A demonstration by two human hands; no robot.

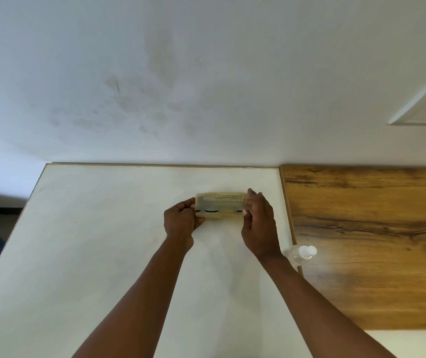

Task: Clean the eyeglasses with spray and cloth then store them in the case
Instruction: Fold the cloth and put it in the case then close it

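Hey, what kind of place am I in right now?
Probably a room in a home, at a plain work surface: a white table pushed against a scuffed white wall, with a wood-grain panel beside it and a small spray bottle at its edge.

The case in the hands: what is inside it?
Through the translucent case, held at its ends by the left hand and right hand, dark curved shapes show, likely the eyeglasses. The rest is hidden; no cloth is visible.

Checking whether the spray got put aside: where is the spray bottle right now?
In the head view the spray bottle lies on its side at the seam between white table and wooden surface, just beside the right wrist.
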